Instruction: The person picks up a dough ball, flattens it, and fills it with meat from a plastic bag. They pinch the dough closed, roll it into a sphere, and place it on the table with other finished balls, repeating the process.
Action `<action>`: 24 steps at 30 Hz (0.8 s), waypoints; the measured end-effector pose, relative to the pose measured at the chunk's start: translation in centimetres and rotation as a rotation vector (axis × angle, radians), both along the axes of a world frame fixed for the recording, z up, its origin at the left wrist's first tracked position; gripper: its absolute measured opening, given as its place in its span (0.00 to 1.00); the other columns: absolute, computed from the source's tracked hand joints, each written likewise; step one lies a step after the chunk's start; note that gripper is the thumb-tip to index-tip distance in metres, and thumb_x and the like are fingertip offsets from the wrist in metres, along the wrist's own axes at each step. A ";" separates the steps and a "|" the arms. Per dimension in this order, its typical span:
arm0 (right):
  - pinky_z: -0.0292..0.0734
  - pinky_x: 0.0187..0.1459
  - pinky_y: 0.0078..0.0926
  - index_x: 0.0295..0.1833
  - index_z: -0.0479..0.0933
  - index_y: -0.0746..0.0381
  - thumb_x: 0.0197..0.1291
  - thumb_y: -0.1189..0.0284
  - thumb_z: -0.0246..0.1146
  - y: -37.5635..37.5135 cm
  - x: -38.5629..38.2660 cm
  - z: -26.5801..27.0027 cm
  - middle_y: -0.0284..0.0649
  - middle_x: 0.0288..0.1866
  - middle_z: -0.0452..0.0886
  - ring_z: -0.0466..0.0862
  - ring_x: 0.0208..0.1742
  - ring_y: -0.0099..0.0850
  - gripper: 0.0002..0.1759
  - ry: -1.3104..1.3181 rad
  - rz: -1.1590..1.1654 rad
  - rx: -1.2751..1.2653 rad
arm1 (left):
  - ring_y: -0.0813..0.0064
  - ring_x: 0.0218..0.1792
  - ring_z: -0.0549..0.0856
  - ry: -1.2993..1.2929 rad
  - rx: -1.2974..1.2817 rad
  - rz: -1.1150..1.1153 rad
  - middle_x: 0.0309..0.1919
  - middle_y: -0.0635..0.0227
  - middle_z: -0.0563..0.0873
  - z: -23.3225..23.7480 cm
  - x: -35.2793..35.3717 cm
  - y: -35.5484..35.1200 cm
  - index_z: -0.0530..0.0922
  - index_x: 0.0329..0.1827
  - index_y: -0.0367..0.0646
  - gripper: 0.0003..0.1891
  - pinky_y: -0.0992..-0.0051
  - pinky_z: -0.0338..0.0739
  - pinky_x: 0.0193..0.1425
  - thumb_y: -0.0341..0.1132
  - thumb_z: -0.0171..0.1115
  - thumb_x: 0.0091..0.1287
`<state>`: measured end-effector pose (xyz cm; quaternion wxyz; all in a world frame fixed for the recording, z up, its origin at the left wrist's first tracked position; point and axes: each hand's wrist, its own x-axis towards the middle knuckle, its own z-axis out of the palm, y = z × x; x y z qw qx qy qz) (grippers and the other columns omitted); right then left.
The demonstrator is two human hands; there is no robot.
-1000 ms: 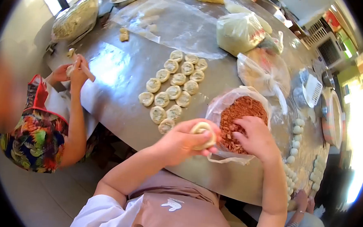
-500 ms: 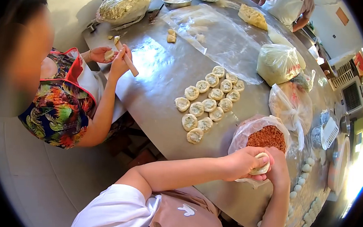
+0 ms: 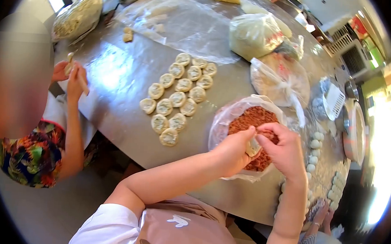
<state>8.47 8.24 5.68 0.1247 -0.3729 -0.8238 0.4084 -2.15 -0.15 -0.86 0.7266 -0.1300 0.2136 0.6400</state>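
My left hand (image 3: 233, 154) is closed around a small flattened piece of pale dough (image 3: 253, 146), held over the bag of filling. My right hand (image 3: 285, 147) meets it from the right, with thumb and fingertips pinched at the dough's upper edge. Below both hands lies reddish-brown minced filling (image 3: 253, 119), inside a clear plastic bag (image 3: 219, 128) with its mouth spread wide. How much filling the dough contains is hidden by my fingers. Left of the bag, several round filled dough pieces (image 3: 177, 98) rest in slanting rows on the metal table (image 3: 127, 131).
At the left, a co-worker's hands (image 3: 75, 76) hold a wooden stick and dough. Tied plastic bags (image 3: 281, 78) stand behind the filling. Small white dough balls (image 3: 314, 151) line the right side, near another person's hands (image 3: 322, 214). A plastic sheet (image 3: 179, 22) covers the back.
My view has swung right, so the table contents sit further left. My right hand has come up from beside the filling to the dough in my left hand, which has turned to expose its edge.
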 end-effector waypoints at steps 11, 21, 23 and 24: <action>0.80 0.46 0.31 0.52 0.77 0.65 0.56 0.80 0.65 -0.7 0.6 -1.9 0.47 0.43 0.84 0.86 0.45 0.40 0.16 0.084 0.002 0.096 | 0.74 0.61 0.72 0.222 -0.156 0.045 0.61 0.65 0.72 0.8 0.7 1.1 0.65 0.66 0.40 0.17 0.72 0.68 0.69 0.34 0.40 0.78; 0.78 0.40 0.26 0.45 0.81 0.64 0.54 0.78 0.69 -0.9 0.9 -1.8 0.42 0.41 0.82 0.83 0.40 0.33 0.12 0.069 -0.025 0.175 | 0.79 0.54 0.76 0.234 -0.106 0.042 0.53 0.69 0.76 -0.3 0.2 1.2 0.70 0.60 0.44 0.13 0.76 0.72 0.60 0.35 0.44 0.78; 0.79 0.41 0.25 0.48 0.80 0.64 0.54 0.79 0.69 -1.0 0.9 -2.0 0.43 0.43 0.82 0.84 0.41 0.32 0.14 0.112 -0.026 0.147 | 0.78 0.54 0.76 0.285 -0.061 0.010 0.53 0.68 0.77 -0.7 0.3 1.3 0.69 0.60 0.43 0.13 0.76 0.73 0.60 0.35 0.46 0.77; 0.80 0.41 0.25 0.50 0.79 0.64 0.55 0.80 0.68 -1.2 0.6 -2.1 0.43 0.43 0.82 0.84 0.42 0.32 0.15 0.145 -0.037 0.131 | 0.77 0.53 0.77 0.309 -0.038 -0.008 0.53 0.67 0.77 -0.7 0.4 1.3 0.69 0.61 0.43 0.13 0.76 0.73 0.59 0.34 0.46 0.77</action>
